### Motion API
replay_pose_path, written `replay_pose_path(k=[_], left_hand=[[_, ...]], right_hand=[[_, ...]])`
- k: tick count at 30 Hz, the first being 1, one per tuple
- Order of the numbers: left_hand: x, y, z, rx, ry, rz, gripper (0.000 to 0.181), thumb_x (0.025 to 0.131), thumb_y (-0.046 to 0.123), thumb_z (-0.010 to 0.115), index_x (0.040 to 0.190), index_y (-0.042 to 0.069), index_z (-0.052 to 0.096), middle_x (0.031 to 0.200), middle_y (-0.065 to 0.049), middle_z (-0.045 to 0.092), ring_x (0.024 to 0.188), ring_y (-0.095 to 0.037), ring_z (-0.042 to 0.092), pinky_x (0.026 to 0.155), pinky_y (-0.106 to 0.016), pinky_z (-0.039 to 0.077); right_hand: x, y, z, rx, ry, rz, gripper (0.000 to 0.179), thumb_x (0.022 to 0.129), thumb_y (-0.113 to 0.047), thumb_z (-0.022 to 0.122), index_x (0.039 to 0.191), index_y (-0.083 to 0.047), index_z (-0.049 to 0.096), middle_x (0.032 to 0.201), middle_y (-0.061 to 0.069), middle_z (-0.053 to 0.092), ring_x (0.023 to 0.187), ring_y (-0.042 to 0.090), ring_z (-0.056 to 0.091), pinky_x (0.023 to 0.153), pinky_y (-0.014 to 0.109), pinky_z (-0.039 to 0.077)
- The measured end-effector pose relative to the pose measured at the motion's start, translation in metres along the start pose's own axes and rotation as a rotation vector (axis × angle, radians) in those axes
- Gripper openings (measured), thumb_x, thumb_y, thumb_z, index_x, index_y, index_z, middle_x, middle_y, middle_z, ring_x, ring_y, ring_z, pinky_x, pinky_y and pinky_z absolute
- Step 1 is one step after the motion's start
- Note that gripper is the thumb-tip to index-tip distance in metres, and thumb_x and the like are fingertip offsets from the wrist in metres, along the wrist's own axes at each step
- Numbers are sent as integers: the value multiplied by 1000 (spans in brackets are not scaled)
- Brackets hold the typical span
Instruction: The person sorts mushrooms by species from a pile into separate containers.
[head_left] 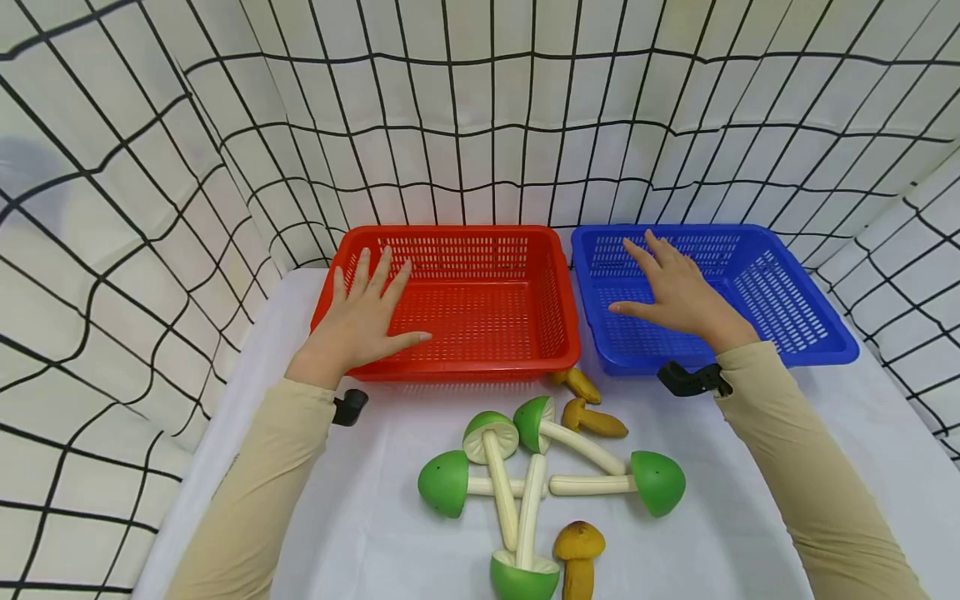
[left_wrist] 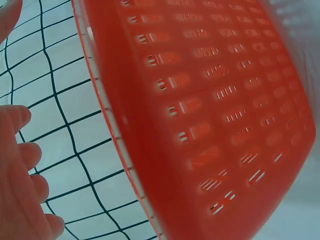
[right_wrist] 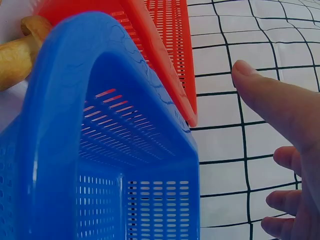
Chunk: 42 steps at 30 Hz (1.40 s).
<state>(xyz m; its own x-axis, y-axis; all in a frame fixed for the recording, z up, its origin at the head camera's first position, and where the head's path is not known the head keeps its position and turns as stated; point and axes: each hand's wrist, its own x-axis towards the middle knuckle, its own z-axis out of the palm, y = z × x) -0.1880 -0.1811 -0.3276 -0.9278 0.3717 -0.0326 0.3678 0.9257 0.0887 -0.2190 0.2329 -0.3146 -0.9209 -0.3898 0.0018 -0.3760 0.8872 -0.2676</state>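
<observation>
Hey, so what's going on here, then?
A person's left hand hovers at the left end of a red plastic basket, and the right hand hovers at a blue plastic basket. Both are spread and grip nothing. Nearer the person, five green-capped mushrooms and three yellow-brown mushrooms lie on a white surface.
</observation>
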Motion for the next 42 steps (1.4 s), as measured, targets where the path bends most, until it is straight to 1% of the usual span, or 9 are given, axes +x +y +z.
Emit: replay_pose_path(k=[4, 10, 16, 20, 24, 27, 31, 37, 42], left_hand=[[-2, -1, 0, 1, -3, -3, 99, 86, 63, 49, 152, 8, 2, 155, -21, -9, 139, -41, -17, 105, -64, -9], [-12, -5, -1, -27, 28, 0, 94, 89, 58, 48, 152, 5, 2, 155, -20, -11, 139, -39, -18, 106, -65, -6], [-29, -17, 1, -69, 49, -51, 88, 93, 54, 45, 151, 2, 4, 155, -20, -9, 139, -37, -21, 105, -65, -8], [-40, -28, 7, -98, 53, -80, 86, 94, 53, 42, 150, -1, 4, 155, -21, -10, 139, -37, -20, 104, -65, -8], [-51, -36, 16, -130, 52, -101, 85, 96, 52, 39, 149, -4, 4, 155, -23, -9, 139, -38, -19, 105, -65, -8], [-59, -41, 23, -146, 48, -117, 80, 98, 46, 38, 148, -7, 2, 154, -25, -10, 139, -39, -18, 104, -66, -8], [-68, -48, 31, -143, 50, -139, 73, 100, 36, 36, 146, -10, 4, 153, -26, -7, 140, -40, -14, 104, -66, -7], [-73, -54, 41, -132, 40, -146, 68, 102, 35, 31, 146, -10, 7, 154, -25, -4, 141, -37, -9, 106, -64, -4], [-76, -55, 44, -140, 60, -146, 67, 102, 33, 31, 147, -10, 7, 155, -23, -2, 142, -37, -5, 107, -64, -1]], right_hand=[[-1, 0, 1, 1, 2, -14, 93, 85, -48, 64, 151, -5, 15, 154, 26, 4, 139, 47, 4, 107, 65, 8], [-7, 1, 0, 19, 8, -26, 93, 85, -47, 65, 151, -5, 16, 154, 26, 6, 139, 47, 7, 107, 64, 12], [-14, -1, 0, 30, 4, -32, 92, 85, -46, 66, 151, -6, 17, 154, 26, 8, 139, 47, 10, 106, 63, 15], [-18, -1, 1, 29, 19, -50, 89, 85, -41, 67, 150, -5, 19, 153, 27, 11, 138, 47, 11, 107, 62, 15], [-23, -3, 2, 31, 12, -56, 88, 85, -41, 67, 151, -6, 20, 153, 27, 10, 138, 47, 11, 107, 63, 15], [-29, -5, 2, 30, 12, -56, 88, 85, -42, 67, 151, -7, 20, 153, 26, 10, 139, 46, 10, 106, 63, 16], [-36, -8, 4, 17, 37, -74, 86, 84, -39, 69, 150, -8, 24, 153, 24, 14, 138, 45, 15, 104, 63, 21], [-52, -19, 11, 44, 71, -157, 78, 86, -35, 69, 148, -9, 30, 151, 22, 24, 134, 44, 26, 101, 62, 29], [-71, -27, 21, 72, 99, -210, 70, 86, -32, 68, 145, -8, 38, 146, 20, 34, 130, 42, 34, 99, 61, 33]])
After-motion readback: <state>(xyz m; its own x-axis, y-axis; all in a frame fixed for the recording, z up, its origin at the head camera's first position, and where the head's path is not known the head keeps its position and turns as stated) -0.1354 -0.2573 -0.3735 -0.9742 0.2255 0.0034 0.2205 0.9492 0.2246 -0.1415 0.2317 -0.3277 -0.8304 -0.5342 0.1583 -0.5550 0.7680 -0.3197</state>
